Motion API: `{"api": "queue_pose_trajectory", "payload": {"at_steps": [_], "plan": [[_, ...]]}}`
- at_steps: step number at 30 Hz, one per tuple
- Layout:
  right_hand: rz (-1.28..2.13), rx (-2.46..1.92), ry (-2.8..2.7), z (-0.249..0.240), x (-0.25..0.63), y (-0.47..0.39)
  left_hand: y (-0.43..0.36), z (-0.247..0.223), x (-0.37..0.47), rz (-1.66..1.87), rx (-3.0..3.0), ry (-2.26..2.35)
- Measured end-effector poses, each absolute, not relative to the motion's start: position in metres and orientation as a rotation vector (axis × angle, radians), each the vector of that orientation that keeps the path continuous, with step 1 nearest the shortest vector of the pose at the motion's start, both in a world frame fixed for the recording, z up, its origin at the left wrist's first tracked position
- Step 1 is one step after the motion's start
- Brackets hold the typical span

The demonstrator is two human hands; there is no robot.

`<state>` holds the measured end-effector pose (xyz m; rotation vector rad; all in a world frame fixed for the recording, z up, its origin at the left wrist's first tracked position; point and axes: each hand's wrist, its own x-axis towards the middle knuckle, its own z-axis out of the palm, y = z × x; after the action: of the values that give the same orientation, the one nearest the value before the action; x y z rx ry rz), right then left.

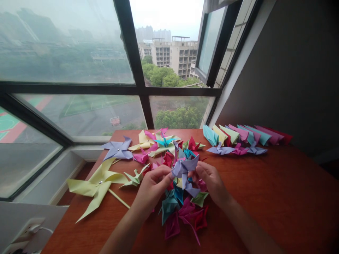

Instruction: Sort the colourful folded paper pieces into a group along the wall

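Observation:
A lavender folded-paper crane [182,167] is held up between my two hands, above a heap of colourful paper cranes [172,204]. My left hand [157,180] pinches its left side between thumb and fingers. On the other side my right hand [210,178] has its thumb and fingers closed at the crane's right edge. Teal, magenta, red and green cranes lie close beneath both hands. Left of my left hand sits a pale green crane [136,178], near a yellow paper pinwheel [100,182] on a stick.
A lavender pinwheel [118,149] lies at the table's back left. Along the back right stands a row of folded papers [243,134], with several small cranes [241,150] in front. The brown table [278,197] meets a window, whose right pane [212,42] is swung open.

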<state>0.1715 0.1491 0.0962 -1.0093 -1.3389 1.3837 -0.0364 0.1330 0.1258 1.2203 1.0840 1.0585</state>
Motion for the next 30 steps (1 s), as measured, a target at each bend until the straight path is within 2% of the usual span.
{"api": "queue_pose_trajectory", "payload": {"at_steps": [3,9,16,30], "plan": [[1.515,-0.895,-1.303,0.098,0.172,0.146,0.133,0.13,-0.035,1.081,1.308,1.095],[1.517,-0.826,-1.28,0.099,0.178,0.145,0.13,0.131,-0.036,1.035,1.352,1.113],[1.4,-1.042,-1.129,0.091,0.18,0.156,0.129,0.129,-0.036,0.906,1.336,1.098],[1.143,-1.169,-1.367,0.101,0.183,0.156,0.129,0.126,-0.036,0.838,1.289,1.139]]}}
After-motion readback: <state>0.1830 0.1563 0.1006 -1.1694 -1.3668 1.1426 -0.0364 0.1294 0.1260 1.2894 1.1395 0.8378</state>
